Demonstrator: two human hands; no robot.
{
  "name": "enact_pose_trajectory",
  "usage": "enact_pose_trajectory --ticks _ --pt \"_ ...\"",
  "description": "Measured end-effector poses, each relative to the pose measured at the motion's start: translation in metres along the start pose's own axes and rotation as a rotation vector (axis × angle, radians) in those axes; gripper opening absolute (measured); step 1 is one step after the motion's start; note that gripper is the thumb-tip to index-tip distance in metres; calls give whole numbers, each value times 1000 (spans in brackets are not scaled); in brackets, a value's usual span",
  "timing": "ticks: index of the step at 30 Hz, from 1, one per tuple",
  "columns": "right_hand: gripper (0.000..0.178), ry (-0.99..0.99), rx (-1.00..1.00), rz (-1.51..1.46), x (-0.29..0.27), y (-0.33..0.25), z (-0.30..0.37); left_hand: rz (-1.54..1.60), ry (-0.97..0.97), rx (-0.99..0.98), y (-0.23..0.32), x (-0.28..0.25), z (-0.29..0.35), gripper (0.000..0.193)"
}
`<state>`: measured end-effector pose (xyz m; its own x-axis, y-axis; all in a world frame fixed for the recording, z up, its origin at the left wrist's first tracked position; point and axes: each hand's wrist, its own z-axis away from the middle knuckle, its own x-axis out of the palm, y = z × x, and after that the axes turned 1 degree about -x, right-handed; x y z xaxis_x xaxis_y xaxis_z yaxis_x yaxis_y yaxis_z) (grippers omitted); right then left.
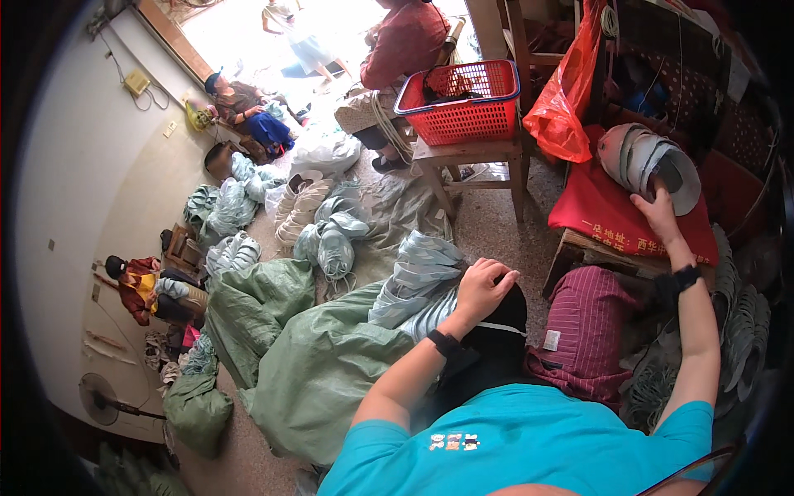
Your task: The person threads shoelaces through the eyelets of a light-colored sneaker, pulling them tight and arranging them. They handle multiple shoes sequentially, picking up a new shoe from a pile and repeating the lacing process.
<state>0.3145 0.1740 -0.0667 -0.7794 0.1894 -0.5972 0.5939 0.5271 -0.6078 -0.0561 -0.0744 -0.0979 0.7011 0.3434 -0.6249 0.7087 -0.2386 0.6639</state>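
**Hands on curved sole pieces**

Right hand (659, 213) rests open-fingered on a stack of grey, curved sole-shaped pieces (649, 161) lying on a red cloth (612, 207). Left hand (484, 285) curls loosely over a pale blue bundle (418, 285) spilling from a green woven sack (322, 364). Beyond stands a red plastic basket (463, 103).

One red plastic mesh basket (460, 103), one orange plastic bag (564, 99), one wooden stool (473, 161), two large green woven sacks (318, 372), one small standing fan (101, 398), two hands (484, 289)
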Motion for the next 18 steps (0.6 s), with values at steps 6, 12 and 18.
enact_pose_trajectory --ticks 6,12,18 --pt "35 148 -322 95 -21 -111 80 7 39 -12 -2 -4 3 21" --pt "33 -346 -512 -39 1 -162 149 11 25 8 -6 0 1 24" --pt "19 -340 -499 -2 10 -163 168 30 35 -19 -4 -1 1 23"
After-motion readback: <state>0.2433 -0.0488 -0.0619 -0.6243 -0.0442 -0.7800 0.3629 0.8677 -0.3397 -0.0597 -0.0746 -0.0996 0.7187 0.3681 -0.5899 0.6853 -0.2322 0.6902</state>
